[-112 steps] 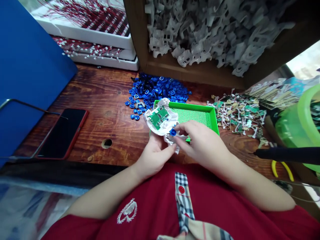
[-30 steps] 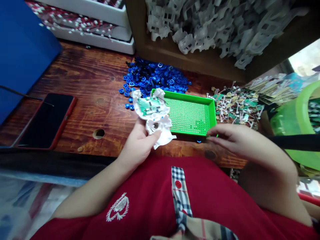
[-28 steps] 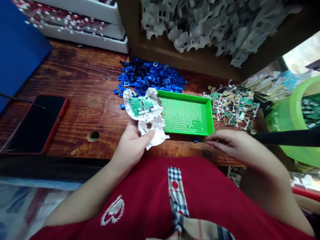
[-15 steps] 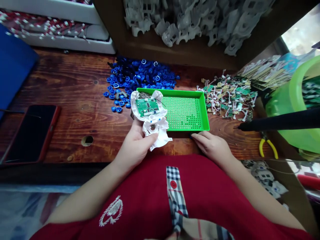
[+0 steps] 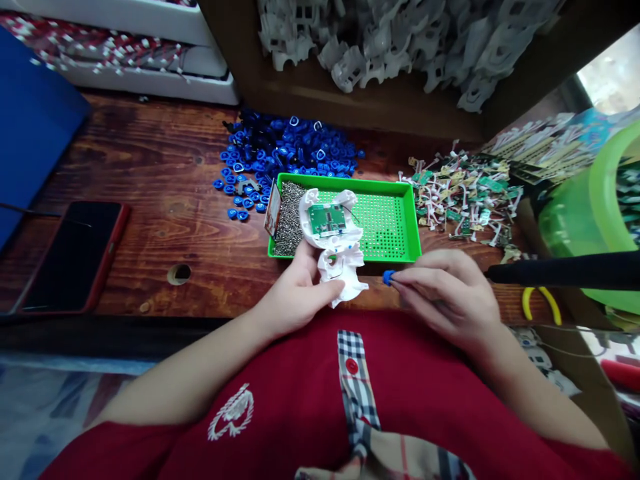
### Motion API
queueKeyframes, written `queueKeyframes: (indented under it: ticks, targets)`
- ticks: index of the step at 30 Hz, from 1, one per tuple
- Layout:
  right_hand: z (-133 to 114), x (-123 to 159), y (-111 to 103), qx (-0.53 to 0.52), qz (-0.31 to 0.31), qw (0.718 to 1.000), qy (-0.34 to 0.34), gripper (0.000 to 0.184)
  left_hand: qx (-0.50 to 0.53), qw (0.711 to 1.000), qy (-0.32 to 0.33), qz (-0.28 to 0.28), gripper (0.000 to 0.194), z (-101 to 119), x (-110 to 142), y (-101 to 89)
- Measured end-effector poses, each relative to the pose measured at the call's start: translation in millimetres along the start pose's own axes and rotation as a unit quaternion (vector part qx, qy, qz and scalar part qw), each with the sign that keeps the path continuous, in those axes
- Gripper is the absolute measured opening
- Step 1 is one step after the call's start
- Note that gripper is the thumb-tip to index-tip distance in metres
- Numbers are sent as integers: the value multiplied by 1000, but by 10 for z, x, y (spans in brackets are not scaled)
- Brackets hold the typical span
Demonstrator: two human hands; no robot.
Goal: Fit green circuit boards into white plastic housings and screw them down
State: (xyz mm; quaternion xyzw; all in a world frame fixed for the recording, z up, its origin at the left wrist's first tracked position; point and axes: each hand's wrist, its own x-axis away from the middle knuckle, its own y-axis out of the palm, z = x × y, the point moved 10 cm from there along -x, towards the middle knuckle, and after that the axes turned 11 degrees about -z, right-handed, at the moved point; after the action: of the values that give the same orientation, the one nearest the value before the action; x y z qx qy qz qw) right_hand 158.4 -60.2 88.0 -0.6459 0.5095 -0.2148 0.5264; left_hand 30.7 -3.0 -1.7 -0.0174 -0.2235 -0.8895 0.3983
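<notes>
My left hand (image 5: pixel 305 290) grips a white plastic housing (image 5: pixel 345 273) from below, thumb on its lower part. A green circuit board (image 5: pixel 327 220) sits in the upper part of this housing. Between the fingertips of my right hand (image 5: pixel 453 293) is a small blue button (image 5: pixel 388 277), held just right of the housing and apart from it. Behind the housing lies a green tray (image 5: pixel 415 230), with many small metal screws (image 5: pixel 287 223) at its left end and a perforated pattern on the right.
Blue buttons (image 5: pixel 300 150) are heaped behind the tray. Small wired boards (image 5: pixel 470 193) pile up at right, near a black-shafted tool (image 5: pixel 565 270), yellow-handled pliers (image 5: pixel 541 303) and a light green bucket (image 5: pixel 575 207). A phone (image 5: pixel 73 257) lies left; a box of white housings (image 5: pixel 370 40) stands behind.
My left hand has moved right with the housing, uncovering the screws in the tray. My right hand has risen off the table's front edge, with the blue button now plainly visible in its fingertips.
</notes>
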Motion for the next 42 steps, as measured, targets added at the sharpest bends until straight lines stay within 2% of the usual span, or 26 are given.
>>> queueKeyframes:
  ticks: [2,6,13,17,19,22,23,25,28,30,32,36,42]
  targets:
    - [-169,-177,-79,30,12,999,-26,17,7,1000,0,-27,71,-9,0,76]
    - [-388,-428,40,83,-10,993,-80,8,-2,998,16,-56,71,40,9,175]
    - [-412,-453,205,122,-18,989,-82,11,-35,998,33,-49,69,102,-19,212]
    - [-423,-423,191,83,-35,992,-84,14,-53,997,49,-34,62,112,-35,155]
    - [-296,-357,42,44,-4,997,-56,17,-34,999,39,-17,58,74,-36,87]
    - [285,-160,-280,33,88,990,110,17,2,1000,23,9,56,28,-34,-15]
    - [498,-111,-292,44,73,983,161,15,9,1000,17,14,56,19,-36,-38]
    - [803,-120,-97,76,-53,978,186,13,10,1000,0,23,57,3,-42,-78]
    - [989,-180,323,109,-253,953,124,16,-1,999,-31,35,57,-26,-50,-128]
    - [1024,-235,490,116,-317,937,90,16,2,998,-46,29,57,-47,-52,-137]
    - [1030,-303,579,115,-344,929,74,15,11,998,-56,30,56,-64,-38,-155]
    - [1022,-375,646,113,-359,925,55,11,22,996,-60,56,57,-72,7,-235]
    - [1062,-340,652,122,-354,926,52,6,34,997,-57,46,59,-78,-30,-276]
